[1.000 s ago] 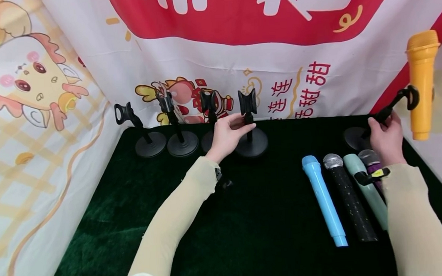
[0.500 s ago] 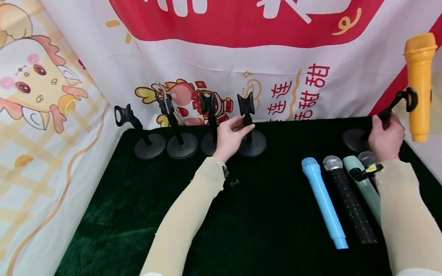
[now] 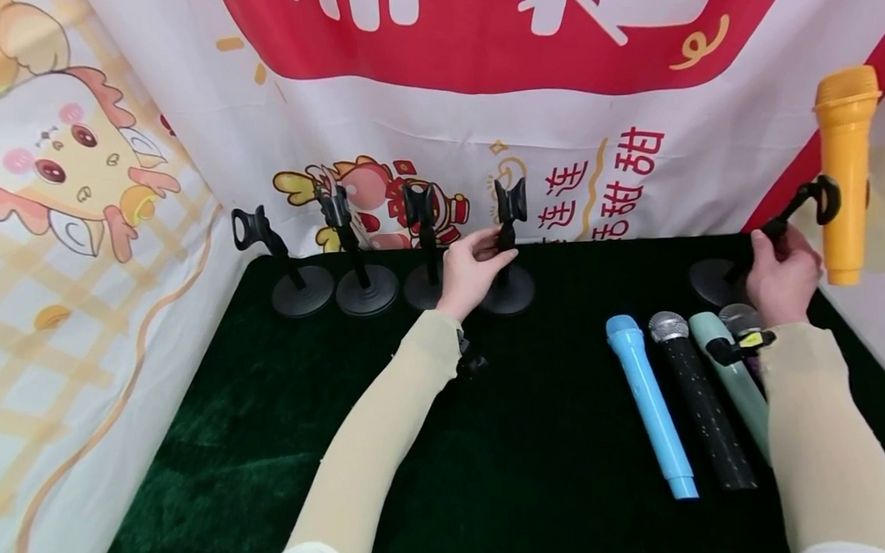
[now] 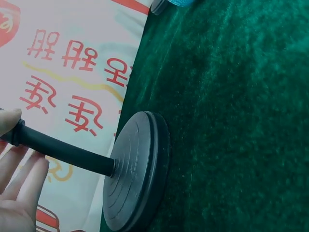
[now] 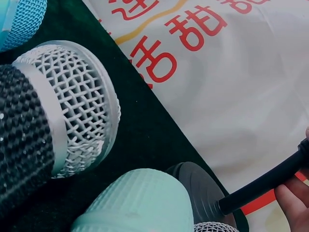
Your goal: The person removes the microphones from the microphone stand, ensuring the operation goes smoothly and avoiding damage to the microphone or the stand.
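Note:
My left hand (image 3: pixel 472 273) pinches the neck of a black tabletop microphone stand (image 3: pixel 508 292), just below its clip. The stand leans to the right in the head view, and its clip holds nothing. The left wrist view shows the thumb and fingers at the collar of the stem (image 4: pixel 72 153), above the round base (image 4: pixel 133 169). At the right, my right hand (image 3: pixel 783 279) grips the stem of another black stand (image 3: pixel 713 281). An orange-yellow microphone (image 3: pixel 848 176) sits upright in that stand's clip. The right wrist view has fingers (image 5: pixel 292 198) at this stem.
Three more black stands (image 3: pixel 302 290) with bare clips stand in a row at the back left. Light blue (image 3: pixel 650 407), black (image 3: pixel 703 401) and mint green (image 3: pixel 733 374) microphones lie on the dark green cloth, beside another with a silver head (image 3: pixel 739 318). A printed curtain (image 3: pixel 404 120) rises behind.
My left hand has shifted a little to the right, and the stand it pinches has gone from upright to leaning right. My right hand has barely moved on its stand.

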Tool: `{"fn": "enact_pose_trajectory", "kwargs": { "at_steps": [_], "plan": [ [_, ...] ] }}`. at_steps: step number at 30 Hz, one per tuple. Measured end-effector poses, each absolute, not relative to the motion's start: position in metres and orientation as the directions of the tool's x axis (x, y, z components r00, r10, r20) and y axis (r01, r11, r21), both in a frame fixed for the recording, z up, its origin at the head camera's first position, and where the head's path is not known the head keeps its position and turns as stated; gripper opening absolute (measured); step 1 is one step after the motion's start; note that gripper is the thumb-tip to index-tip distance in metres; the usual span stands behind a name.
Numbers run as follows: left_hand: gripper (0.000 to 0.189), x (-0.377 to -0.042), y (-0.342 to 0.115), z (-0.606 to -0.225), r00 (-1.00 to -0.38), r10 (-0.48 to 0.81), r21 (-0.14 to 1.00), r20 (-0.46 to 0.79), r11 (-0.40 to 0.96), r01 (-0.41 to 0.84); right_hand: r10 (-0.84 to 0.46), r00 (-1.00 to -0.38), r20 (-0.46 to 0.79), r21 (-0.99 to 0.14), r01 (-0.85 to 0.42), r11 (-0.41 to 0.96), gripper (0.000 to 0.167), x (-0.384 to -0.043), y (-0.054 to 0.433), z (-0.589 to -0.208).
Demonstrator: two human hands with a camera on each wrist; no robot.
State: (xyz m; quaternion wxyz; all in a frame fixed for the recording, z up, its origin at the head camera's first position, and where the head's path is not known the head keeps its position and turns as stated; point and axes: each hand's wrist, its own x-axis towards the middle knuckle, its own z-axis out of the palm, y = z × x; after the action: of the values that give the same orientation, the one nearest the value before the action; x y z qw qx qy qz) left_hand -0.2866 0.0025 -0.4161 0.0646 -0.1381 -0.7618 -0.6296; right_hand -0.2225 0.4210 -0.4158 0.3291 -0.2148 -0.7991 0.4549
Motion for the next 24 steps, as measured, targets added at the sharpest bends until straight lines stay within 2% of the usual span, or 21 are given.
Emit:
{"fn": "enact_pose_trajectory", "kwargs": {
  "at_steps": [7, 13, 20, 24],
  "plan": [
    [0.061, -0.276, -0.012, -0.419, -0.957, 0.166, 0.941, 0.237, 0.208, 0.269, 0.65, -0.734, 0.198, -0.916, 0.097, 0.388, 0.033, -0.221, 0.425, -0.411],
    [0.053, -0.266, -0.025, -0.423, -0.957, 0.149, 0.936, 0.249, 0.216, 0.278, 0.67, -0.739, 0.073, -0.972, 0.097, 0.213, 0.03, -0.22, 0.425, -0.403],
    [0.051, -0.258, -0.035, -0.427, -0.955, 0.168, 0.95, 0.243, 0.161, 0.269, 0.699, -0.714, 0.042, -0.999, -0.027, 0.032, 0.038, -0.217, 0.417, -0.382],
    [0.056, -0.253, -0.037, -0.426, -0.949, 0.179, 0.946, 0.259, 0.154, 0.287, 0.689, -0.718, 0.101, -0.99, -0.141, -0.002, 0.039, -0.214, 0.406, -0.373]
  ]
}}
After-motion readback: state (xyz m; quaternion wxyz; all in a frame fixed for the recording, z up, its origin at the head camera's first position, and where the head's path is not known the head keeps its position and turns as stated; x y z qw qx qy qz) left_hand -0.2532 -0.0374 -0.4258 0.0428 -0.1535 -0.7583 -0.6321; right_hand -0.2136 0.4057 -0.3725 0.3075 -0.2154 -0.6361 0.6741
